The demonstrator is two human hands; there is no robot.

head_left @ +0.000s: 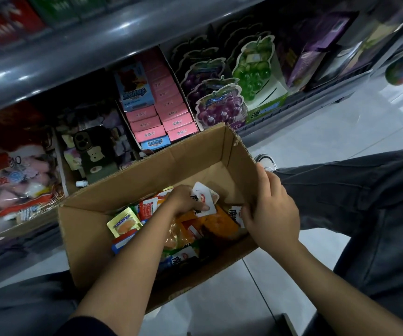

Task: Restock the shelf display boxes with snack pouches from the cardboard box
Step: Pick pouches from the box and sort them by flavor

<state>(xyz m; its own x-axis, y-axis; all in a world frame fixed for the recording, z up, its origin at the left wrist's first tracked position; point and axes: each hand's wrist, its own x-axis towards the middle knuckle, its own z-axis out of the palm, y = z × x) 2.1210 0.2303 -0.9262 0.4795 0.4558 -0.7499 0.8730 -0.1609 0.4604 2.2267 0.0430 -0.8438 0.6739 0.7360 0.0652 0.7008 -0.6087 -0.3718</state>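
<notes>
A dark phone case point(91, 151) stood among soft purple packets on the lowest shelf point(304, 103), with rows of pink cartons point(169, 112) to its right and grape-shaped purple packs point(217, 105) and green packs point(251, 66) further along the shelf's front edge. A clear bag of mixed sweets point(16, 180) filled the shelf's left end. The cardboard box point(89, 229) sat open on the pale floor between the person's dark-trousered legs, its far wall just in front of the shelf edge and its long axis running from the near left towards the far right. Snack pouches point(190, 229) lay jumbled in its near half: orange, yellow, red and white ones at mixed angles, while the far right corner showed bare cardboard. The left hand point(186, 200) reached down into the box and pinched a white pouch point(204, 198) with a red logo, tilted up towards the far right wall. The right hand point(272, 209) curled its fingers over the box's right rim, gripping it, and partly hid another white pouch point(235, 213) beneath.
</notes>
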